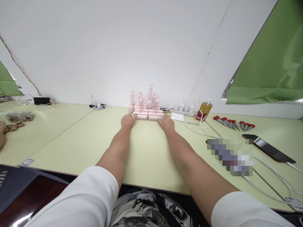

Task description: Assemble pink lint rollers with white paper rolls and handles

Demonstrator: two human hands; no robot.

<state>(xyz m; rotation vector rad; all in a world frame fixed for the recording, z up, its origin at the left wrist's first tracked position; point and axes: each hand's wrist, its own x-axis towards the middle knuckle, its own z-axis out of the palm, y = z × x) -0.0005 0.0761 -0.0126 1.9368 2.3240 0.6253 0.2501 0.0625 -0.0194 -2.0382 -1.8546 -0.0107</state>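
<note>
A cluster of pale pink pieces stands against the wall, straight ahead. Long pink bars [141, 117] lie in two columns, stepped up toward the back. Several slim pink tubes [151, 93] with a small loop on top stand upright on and behind them. My left hand [127, 120] is closed at the left end of the front bars, its thumb against them. At the right end, my right hand [167, 123] is closed in the same way, thumb and fingers touching the bars. My fingertips are partly hidden, and the exact kind of the pink pieces is too small to tell.
Right of the cluster are a power strip [182, 112], white paper [177, 117], a drink bottle [204, 109] and cables. Further right lie red-handled tools [227, 122] and a phone [270, 148]. At far left, another person's hand [2, 134] is beside brown pieces [14, 126].
</note>
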